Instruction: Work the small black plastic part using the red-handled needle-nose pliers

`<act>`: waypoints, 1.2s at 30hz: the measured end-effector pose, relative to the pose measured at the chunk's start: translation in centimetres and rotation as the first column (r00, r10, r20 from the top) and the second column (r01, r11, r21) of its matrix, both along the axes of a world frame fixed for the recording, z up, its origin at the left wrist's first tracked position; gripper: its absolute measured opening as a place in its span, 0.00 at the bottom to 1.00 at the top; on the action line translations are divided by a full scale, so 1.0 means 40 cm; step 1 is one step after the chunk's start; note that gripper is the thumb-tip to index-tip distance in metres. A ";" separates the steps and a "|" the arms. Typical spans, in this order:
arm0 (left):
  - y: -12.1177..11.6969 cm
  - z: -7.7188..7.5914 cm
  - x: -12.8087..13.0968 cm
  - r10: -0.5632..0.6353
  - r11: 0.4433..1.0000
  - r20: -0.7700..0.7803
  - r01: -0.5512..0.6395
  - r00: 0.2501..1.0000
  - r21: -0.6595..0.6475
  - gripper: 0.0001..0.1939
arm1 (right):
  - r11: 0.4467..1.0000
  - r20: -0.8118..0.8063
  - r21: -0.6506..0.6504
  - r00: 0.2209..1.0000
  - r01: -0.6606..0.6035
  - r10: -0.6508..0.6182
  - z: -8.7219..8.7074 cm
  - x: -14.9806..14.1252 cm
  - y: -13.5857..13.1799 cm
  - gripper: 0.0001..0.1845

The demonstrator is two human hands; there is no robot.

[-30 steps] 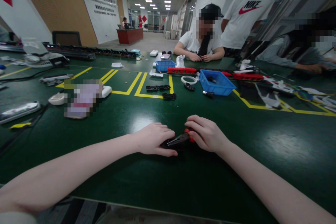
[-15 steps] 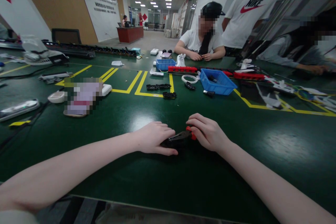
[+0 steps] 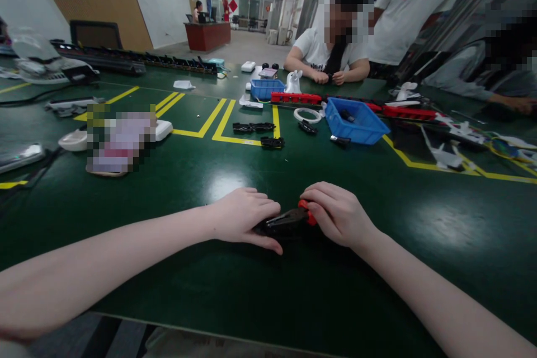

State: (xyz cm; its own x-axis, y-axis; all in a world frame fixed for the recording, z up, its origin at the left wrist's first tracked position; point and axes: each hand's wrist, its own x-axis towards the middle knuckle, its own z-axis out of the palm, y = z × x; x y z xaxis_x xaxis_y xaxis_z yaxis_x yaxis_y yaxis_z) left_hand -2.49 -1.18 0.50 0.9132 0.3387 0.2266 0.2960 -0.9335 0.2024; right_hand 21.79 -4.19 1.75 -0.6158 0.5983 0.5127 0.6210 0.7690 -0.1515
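My right hand is closed around the red handles of a pair of pliers. The dark jaws point left, toward my left hand. Between that hand's thumb and fingers is a black part, mostly hidden by the hand and lying against the jaws. I cannot tell whether the jaws are biting on it. Both hands rest low over the green table.
Beyond my hands lie black parts and a white ring. A blue bin holds dark pieces. A phone is at the left. Across the table a person sits, hands together.
The view has tilted down slightly, so the far things sit higher in the picture. My left thumb has spread a little away from the fingers. Both hands keep their holds.
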 end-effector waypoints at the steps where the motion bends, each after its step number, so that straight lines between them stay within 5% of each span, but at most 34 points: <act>1: 0.000 -0.001 -0.001 -0.001 1.000 0.001 0.001 1.000 -0.001 0.28 | 1.000 -0.001 -0.006 1.000 0.000 0.000 0.000 0.001 0.000 0.12; 19: 0.012 -0.005 -0.003 -0.017 0.995 0.048 0.022 0.999 -0.097 0.28 | 0.999 0.053 -0.032 0.998 0.026 -0.024 -0.007 0.007 0.001 0.09; 36: 0.006 -0.006 -0.004 0.010 1.000 0.030 -0.011 1.000 0.011 0.27 | 0.998 0.154 0.054 0.988 0.018 -0.026 0.001 -0.003 0.004 0.12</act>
State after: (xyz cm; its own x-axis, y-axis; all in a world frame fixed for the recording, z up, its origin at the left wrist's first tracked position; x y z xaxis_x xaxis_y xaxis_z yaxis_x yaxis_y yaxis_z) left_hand -2.64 -0.93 0.25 0.9025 0.3454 0.2573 0.2998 -0.9327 0.2007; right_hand 21.68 -4.04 1.78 -0.6771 0.5873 0.4434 0.6504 0.7595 -0.0127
